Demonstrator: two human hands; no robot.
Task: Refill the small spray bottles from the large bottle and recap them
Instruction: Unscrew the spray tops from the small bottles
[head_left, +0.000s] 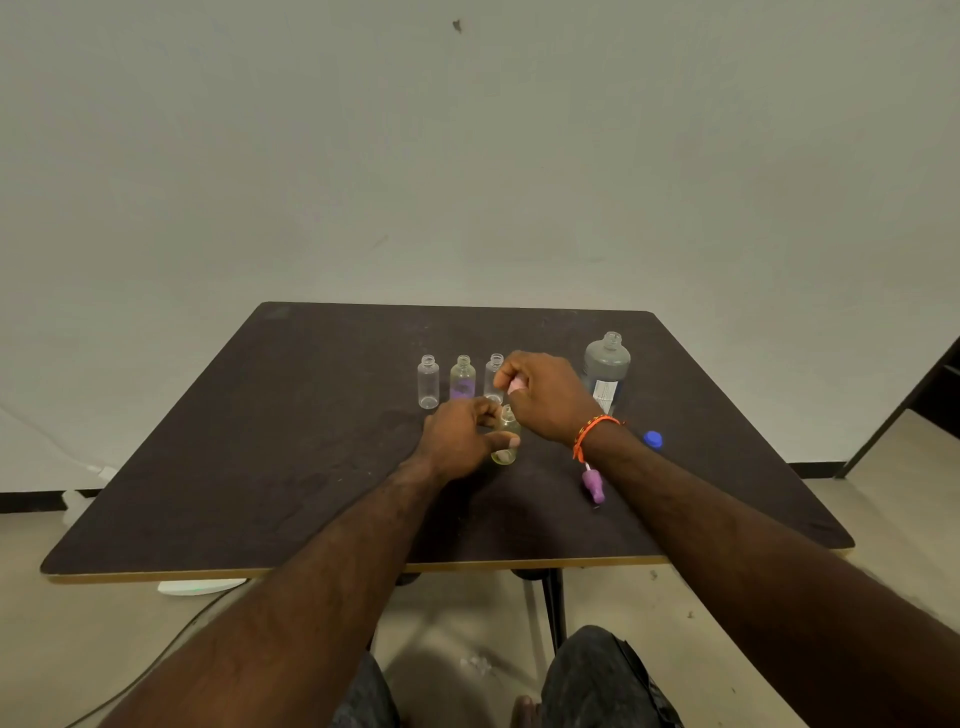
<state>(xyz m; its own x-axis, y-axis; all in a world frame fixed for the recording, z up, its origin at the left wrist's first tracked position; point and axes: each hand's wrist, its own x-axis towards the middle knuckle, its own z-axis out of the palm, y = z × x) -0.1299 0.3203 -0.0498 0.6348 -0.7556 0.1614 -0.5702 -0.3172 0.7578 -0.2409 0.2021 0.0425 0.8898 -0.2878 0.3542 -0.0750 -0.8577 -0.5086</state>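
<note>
My left hand (464, 435) grips a small clear bottle (506, 442) standing on the dark table (291, 441). Just above its neck, my right hand (545, 392) holds a pink spray cap (517, 385) in curled fingers. Three more small bottles, all uncapped, stand in a row behind: a clear one (428, 381), one with a purple tint at the bottom (462, 378), and one (493, 373) partly hidden by my right hand. The large grey bottle (607, 370) stands open at the right. A purple spray cap (593, 484) lies on the table under my right wrist.
A blue cap (653, 439) lies to the right of my right wrist, near the large bottle. The table's front edge (363, 571) is close to my knees. A wall rises behind the table, and a dark frame (904, 405) leans at the far right.
</note>
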